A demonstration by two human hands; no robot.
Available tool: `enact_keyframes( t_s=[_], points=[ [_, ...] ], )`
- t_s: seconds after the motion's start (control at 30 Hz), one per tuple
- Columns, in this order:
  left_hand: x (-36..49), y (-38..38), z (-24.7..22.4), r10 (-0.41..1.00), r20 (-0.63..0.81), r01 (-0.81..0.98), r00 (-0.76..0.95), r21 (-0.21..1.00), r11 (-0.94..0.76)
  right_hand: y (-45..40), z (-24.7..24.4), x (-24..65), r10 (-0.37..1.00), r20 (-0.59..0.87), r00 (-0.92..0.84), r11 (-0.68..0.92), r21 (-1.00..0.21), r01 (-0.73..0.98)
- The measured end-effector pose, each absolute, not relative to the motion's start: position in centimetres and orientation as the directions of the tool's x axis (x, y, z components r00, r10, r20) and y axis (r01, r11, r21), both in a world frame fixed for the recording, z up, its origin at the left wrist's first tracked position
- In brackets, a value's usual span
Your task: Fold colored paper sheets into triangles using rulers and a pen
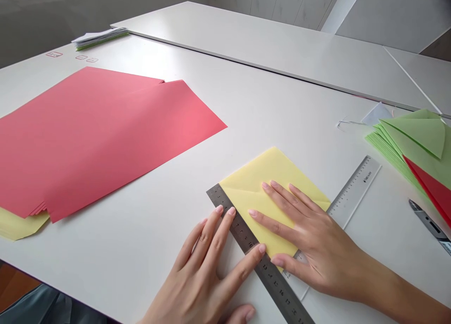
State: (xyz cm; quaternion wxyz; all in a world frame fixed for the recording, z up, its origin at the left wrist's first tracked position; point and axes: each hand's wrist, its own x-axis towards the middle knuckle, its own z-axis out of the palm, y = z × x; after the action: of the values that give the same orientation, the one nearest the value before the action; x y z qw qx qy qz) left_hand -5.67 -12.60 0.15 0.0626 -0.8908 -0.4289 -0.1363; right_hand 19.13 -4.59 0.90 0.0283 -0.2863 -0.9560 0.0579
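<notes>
A yellow paper lies on the white table at the centre right, with a faint crease across it. Along its lower left edge runs a dark metal ruler. My left hand rests with spread fingers, several fingertips touching the metal ruler. Flat on the yellow paper lies my right hand, fingers apart, its thumb close to the ruler's edge. A clear plastic ruler passes partly under the yellow paper and my right hand, which hide its middle.
Large red sheets cover the left of the table, over a yellow sheet. Green papers, a red piece and a pen lie at the right. A paper stack sits at the back left.
</notes>
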Motion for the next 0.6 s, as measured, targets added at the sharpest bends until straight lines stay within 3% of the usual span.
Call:
enact_keyframes(
  t_s=[0.17, 0.37, 0.6],
  points=[
    [-5.4, -12.8, 0.8, 0.802, 0.184, 0.803, 0.568, 0.088, -0.589, -4.6, 1.0, 19.1, 0.556, 0.023, -0.831, 0.824, -0.145, 0.547],
    [-4.6, -13.3, 0.5, 0.843, 0.224, 0.84, 0.488, 0.142, -0.524, -4.6, 1.0, 19.1, 0.559, 0.021, -0.829, 0.82, -0.158, 0.55],
    [-5.0, -12.9, 0.7, 0.83, 0.213, 0.83, 0.516, 0.115, -0.546, -4.6, 1.0, 19.1, 0.558, 0.023, -0.83, 0.822, -0.156, 0.548]
  ],
)
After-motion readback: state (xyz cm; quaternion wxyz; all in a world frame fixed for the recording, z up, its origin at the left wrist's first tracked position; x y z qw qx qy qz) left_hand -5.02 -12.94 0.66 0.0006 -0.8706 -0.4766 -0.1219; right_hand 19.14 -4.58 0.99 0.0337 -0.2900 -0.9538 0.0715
